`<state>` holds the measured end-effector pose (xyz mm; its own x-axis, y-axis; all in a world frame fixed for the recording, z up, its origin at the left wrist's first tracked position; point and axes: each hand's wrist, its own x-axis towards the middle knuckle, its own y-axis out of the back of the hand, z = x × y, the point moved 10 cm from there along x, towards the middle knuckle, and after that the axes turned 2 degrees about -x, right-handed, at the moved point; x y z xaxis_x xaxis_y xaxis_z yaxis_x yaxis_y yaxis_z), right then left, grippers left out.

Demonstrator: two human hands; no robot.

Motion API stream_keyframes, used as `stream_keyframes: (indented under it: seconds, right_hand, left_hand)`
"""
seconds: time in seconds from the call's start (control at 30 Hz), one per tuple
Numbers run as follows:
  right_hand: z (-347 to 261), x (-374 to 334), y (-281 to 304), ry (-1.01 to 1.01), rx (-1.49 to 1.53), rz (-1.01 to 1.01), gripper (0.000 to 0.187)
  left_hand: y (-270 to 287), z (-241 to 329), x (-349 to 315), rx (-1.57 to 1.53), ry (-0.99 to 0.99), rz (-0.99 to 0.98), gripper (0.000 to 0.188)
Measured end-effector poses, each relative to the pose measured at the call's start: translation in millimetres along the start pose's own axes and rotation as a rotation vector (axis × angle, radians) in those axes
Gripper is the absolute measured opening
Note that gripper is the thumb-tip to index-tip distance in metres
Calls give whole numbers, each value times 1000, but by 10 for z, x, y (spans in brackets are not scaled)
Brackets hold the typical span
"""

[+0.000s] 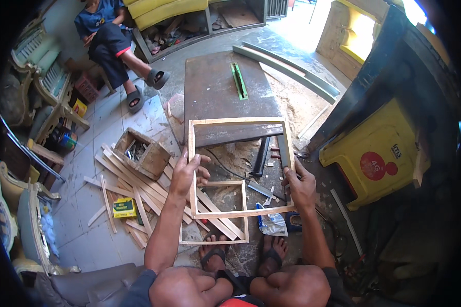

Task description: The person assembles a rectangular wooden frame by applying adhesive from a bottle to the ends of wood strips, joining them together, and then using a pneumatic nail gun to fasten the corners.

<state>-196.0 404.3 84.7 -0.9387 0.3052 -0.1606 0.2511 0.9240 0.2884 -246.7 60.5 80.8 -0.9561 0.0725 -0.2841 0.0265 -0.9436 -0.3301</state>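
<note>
A rectangular frame of pale wooden strips (238, 121) is held up in front of me, above the floor. Its left bar is gripped by my left hand (182, 176), thumb on one side and fingers curled round from inside. On the opposite bar, my right hand (300, 185) is closed, its fingers partly hidden. Below, near my feet, a second wooden frame (213, 242) is partly covered by the held one. Between the feet and the held frame's lower right corner lies a white and blue plastic packet (273, 225).
A dark table (215, 82) with a green-edged slot stands ahead. Loose wooden strips (133, 187), a wooden box (148, 161) and a yellow box (123, 208) lie left. A yellow plastic stool (374, 148) is tipped over at right. Another person (110, 46) sits at far left.
</note>
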Motion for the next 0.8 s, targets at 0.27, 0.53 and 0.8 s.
stream_keyframes:
  seconds: [0.27,0.53,0.8]
  right_hand:
    - [-57,-10,-65,-6,-20,-19,49]
    - [182,-473,-531,-50,95,-227,56]
    - [1612,-979,-1231,53,-187,-301,49]
  left_hand:
    - [151,2,44,-75,-4,75,33]
    - [866,-122,-383,87,26,217,45]
    - [2083,-1320,-770,475,76,524,53]
